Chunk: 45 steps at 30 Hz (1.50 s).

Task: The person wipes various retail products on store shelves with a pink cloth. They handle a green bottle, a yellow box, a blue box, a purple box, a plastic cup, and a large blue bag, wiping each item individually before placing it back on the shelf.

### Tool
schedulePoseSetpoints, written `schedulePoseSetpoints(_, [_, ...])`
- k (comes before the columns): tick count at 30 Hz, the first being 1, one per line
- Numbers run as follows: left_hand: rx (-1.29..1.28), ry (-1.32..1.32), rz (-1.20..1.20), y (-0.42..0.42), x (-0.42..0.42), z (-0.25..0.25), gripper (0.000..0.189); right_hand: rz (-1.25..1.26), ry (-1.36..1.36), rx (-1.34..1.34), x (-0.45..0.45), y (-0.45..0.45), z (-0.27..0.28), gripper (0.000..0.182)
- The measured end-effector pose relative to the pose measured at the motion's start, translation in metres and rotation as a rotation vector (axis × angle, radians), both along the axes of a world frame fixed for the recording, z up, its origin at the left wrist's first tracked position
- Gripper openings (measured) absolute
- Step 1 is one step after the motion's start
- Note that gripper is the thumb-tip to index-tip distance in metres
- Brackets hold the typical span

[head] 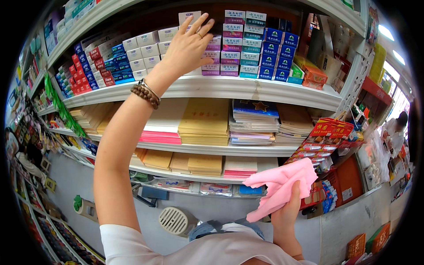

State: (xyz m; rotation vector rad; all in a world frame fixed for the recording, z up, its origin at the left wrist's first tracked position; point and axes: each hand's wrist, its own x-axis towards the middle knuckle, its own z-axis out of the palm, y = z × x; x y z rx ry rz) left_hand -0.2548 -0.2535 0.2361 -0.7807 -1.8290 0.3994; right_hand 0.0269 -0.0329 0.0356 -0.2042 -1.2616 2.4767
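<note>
My left hand (187,46), with a ring and a beaded bracelet, reaches up to the stacked toothpaste boxes on the shelf (205,86). Its fingers are spread over a white box (189,18) at the top of a stack; whether they touch it is unclear. Purple boxes (230,57) stand just right of the hand, with teal boxes (249,58) and blue boxes (269,60) beyond. White boxes (136,54) are stacked to its left. Lower right, my right hand (288,208) holds a crumpled pink cloth (285,185) in front of the lower shelves.
Stacks of paper notebooks (203,122) lie on the shelf below. A red hanging card of glue tubes (321,139) juts out at the right. A beige plastic stool (177,221) stands on the floor before me. Other people (396,132) are at the far right and far left.
</note>
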Motion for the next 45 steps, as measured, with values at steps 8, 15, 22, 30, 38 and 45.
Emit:
schedulePoseSetpoints(8, [0.226, -0.017, -0.101, 0.002, 0.011, -0.015, 0.047, -0.106, -0.032, -0.024, 0.0, -0.009, 0.001, 0.043])
schedulePoseSetpoints(15, [0.445, -0.102, -0.431, -0.013, 0.077, -0.026, 0.046, -0.084, -0.032, -0.082, 0.001, -0.005, -0.01, 0.051])
schedulePoseSetpoints(22, [0.866, -0.187, -0.546, -0.053, 0.196, -0.081, 0.043, -0.152, 0.156, -0.141, -0.006, -0.021, -0.018, 0.057])
schedulePoseSetpoints(30, [1.768, -1.119, -0.77, 0.008, 0.249, -0.246, 0.048, -0.425, 0.638, 1.677, -0.026, -0.079, -0.016, 0.054])
schedulePoseSetpoints(38, [1.888, -1.101, -0.885, 0.013, 0.26, -0.253, 0.039, -0.403, 0.323, 1.691, -0.041, -0.029, -0.044, 0.051])
schedulePoseSetpoints(45, [2.202, -1.235, -1.164, 0.013, 0.259, -0.239, 0.054, -0.032, 0.115, 0.385, -0.037, -0.002, -0.066, 0.047])
